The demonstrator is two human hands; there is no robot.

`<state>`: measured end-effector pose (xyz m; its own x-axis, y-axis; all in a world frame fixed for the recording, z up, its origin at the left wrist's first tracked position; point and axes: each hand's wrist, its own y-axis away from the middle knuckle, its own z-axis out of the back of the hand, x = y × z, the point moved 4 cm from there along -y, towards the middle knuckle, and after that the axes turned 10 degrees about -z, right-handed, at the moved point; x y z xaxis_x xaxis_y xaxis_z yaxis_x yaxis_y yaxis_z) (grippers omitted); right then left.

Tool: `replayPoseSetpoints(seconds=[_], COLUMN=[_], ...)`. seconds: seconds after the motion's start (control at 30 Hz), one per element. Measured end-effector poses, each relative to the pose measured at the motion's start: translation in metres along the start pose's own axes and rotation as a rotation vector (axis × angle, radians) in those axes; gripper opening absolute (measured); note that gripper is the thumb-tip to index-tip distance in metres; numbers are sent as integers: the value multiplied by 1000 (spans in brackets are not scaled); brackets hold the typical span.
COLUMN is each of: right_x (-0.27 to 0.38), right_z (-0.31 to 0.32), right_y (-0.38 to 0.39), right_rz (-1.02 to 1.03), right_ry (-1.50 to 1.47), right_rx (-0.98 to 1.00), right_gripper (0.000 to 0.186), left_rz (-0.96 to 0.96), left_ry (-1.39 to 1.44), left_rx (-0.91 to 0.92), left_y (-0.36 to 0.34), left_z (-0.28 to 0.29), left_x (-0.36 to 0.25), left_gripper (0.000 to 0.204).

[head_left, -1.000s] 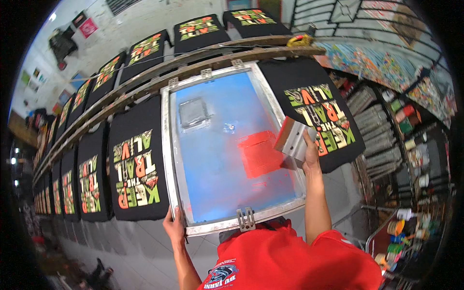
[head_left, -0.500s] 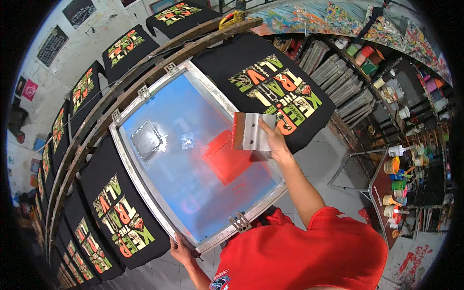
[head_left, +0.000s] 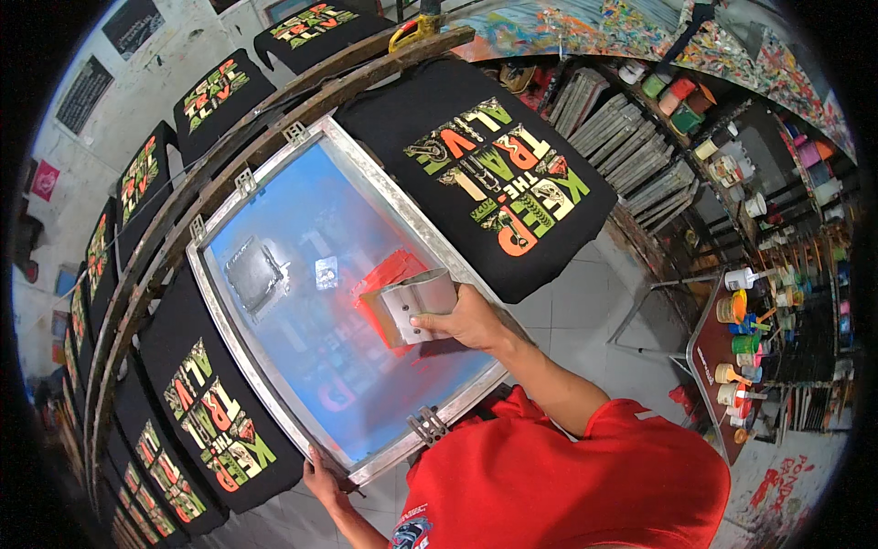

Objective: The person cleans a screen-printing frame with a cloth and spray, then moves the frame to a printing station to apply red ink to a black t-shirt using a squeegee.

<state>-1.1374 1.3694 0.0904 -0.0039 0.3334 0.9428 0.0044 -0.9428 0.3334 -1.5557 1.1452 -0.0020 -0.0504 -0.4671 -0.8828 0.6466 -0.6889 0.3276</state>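
A frame (head_left: 302, 329) is being flanked by shirts (head_left: 494, 174), left and right. A squeegee (head_left: 410, 306) is being held over it by the right hand (head_left: 473, 318). Behind it, rails (head_left: 384, 73) are being backed by more shirts (head_left: 219, 90). Far right, pots (head_left: 745, 344) are being borne by a table (head_left: 708, 366).

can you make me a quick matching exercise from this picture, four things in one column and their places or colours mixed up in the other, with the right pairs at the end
Things
1. squeegee
2. left grip
3. dark square patch
4. flat-laid printed shirts

Places or colours
A. black, on both sides of the frame
B. on the blue mesh, near the frame's leftmost corner in the picture
C. held in the right grip
D. at the frame's lowest corner in the picture

Right pairs
1-C, 2-D, 3-B, 4-A
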Motion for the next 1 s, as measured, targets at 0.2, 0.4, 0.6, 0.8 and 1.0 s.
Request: replayPoseSetpoints(seconds=[0.2,0.4,0.6,0.8,1.0], right_x=[49,69,43,24,-7], right_z=[-3,-22,-62,-72,-50], right_y=[-5,-47,-76,-63,-5], right_rz=[395,783,844,870,903], right_ry=[585,1048,1247,1271,1210], right_rx=[41,-51,40,3,-60], right_gripper=[26,24,23,23,21], left_rz=[33,0,-57,6,19], left_ry=[92,47,87,138,162], left_rx=[1,-23,-99,-50,-91], left_y=[10,-3,7,3,4], left_z=[-1,2,-7,-4,-4], left_x=[-12,8,-4,3,5], left_gripper=[43,37,40,42,41])
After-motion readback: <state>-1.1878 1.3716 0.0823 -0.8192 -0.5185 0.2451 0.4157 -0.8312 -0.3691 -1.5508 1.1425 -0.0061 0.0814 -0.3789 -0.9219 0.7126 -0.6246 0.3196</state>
